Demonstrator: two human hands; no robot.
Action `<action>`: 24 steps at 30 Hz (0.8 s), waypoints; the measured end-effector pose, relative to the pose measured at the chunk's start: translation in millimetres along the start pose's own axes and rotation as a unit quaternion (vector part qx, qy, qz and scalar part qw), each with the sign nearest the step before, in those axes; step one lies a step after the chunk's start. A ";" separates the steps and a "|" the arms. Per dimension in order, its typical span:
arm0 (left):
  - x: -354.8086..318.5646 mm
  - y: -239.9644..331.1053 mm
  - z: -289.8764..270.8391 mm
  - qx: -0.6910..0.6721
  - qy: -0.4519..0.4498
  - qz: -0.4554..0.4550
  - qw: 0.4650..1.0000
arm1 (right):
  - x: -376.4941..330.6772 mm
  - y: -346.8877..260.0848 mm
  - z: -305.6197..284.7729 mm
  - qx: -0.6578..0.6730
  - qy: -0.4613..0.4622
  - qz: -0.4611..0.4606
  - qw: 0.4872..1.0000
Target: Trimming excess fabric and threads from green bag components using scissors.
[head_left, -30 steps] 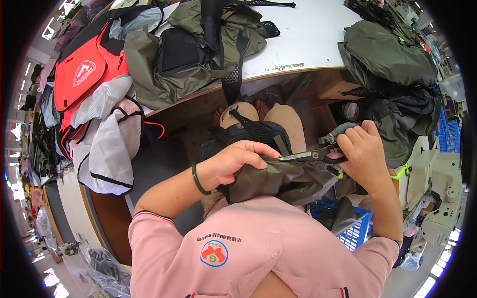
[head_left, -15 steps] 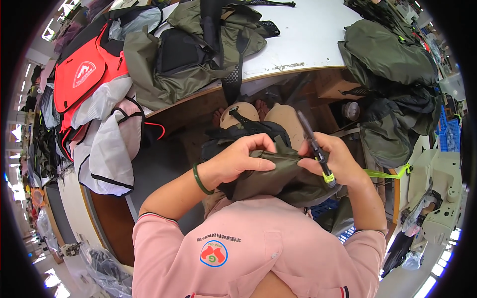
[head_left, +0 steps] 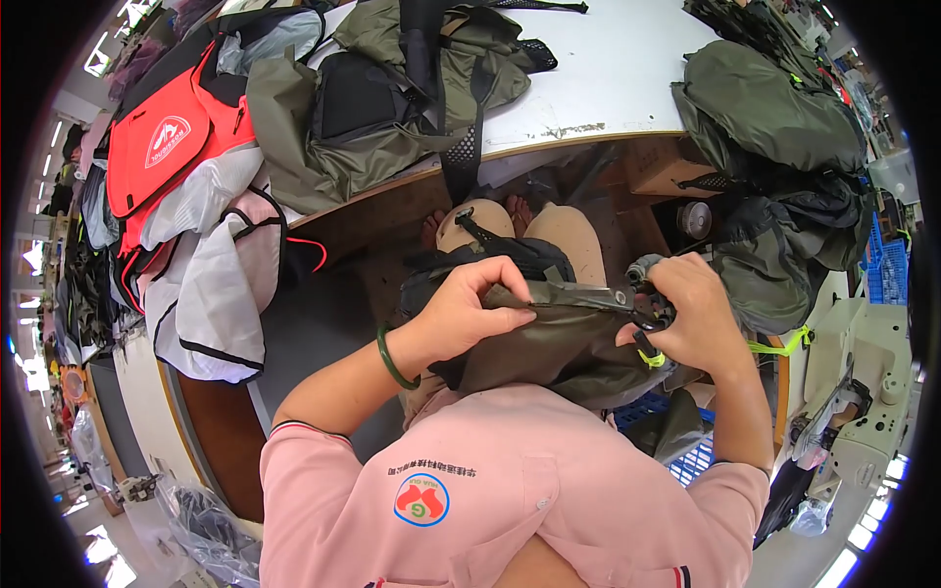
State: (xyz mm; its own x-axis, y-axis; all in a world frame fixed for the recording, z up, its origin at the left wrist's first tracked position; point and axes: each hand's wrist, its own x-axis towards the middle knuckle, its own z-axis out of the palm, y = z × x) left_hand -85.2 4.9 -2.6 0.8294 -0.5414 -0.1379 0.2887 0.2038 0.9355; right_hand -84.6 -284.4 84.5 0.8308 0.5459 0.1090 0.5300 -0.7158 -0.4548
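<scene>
On my lap lies an olive-green fabric bag, its upper edge stretched out in front of me. My left hand pinches that edge between thumb and fingers. In my right hand is a pair of scissors with dark handles and a yellow-green tie. The blades point left and lie along the fabric edge, toward my left fingers. Whether the blades are parted is hard to make out. Black straps and padding of the bag rest on my knees.
Ahead stands a white table with another olive backpack on it. Red and white bags hang over its left side. More olive bags are piled at the right, above a sewing machine. A blue crate stands beyond.
The scissors have swung from pointing up and away to lying level along the fabric edge. My right hand has turned, and the fabric edge is pulled straighter.
</scene>
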 end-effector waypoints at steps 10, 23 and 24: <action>-9.0 -1.8 3.9 0.359 0.032 0.355 0.863 | -8.6 7.5 -15.9 -0.146 0.009 -0.056 0.988; -7.5 3.1 8.9 0.234 0.021 0.223 0.946 | 2.5 -1.3 -5.9 -0.170 0.021 -0.095 0.981; -8.0 4.0 10.0 0.234 0.022 0.223 0.946 | 2.9 -0.4 -4.6 -0.170 0.021 -0.095 0.981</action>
State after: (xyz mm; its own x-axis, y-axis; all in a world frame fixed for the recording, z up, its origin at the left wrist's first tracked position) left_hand -95.4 1.9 5.5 0.8408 -0.4505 0.3002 -0.3291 0.0151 0.9442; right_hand -81.6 -284.5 89.1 0.7134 0.6708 0.2026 0.6968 -0.7098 -0.1033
